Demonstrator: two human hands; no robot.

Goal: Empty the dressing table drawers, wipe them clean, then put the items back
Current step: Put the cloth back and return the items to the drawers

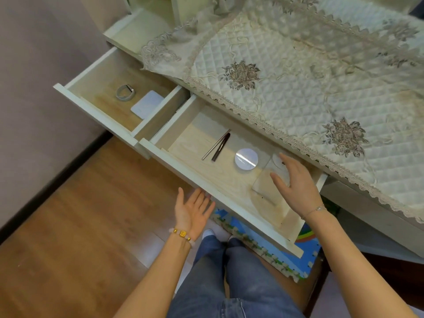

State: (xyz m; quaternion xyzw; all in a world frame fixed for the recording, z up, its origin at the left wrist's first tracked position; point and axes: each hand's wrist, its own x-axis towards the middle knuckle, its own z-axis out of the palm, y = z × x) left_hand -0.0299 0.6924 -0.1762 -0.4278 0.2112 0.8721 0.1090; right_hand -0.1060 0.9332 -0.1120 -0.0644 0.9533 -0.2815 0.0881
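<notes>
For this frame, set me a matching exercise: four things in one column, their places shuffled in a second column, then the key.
1. grey band
2. round white disc
3. left hand
4. right hand

A. over the right end of the wide drawer
B. in the small drawer, beside a white card
C. palm up, by the wide drawer's front rail
D. mid wide drawer, right of two slim sticks

Pairs: 1-B, 2-D, 3-C, 4-A.

no text, label, brand or number can be read anywhere; the white card point(147, 104) in the small drawer point(98, 111) looks blank.
</notes>
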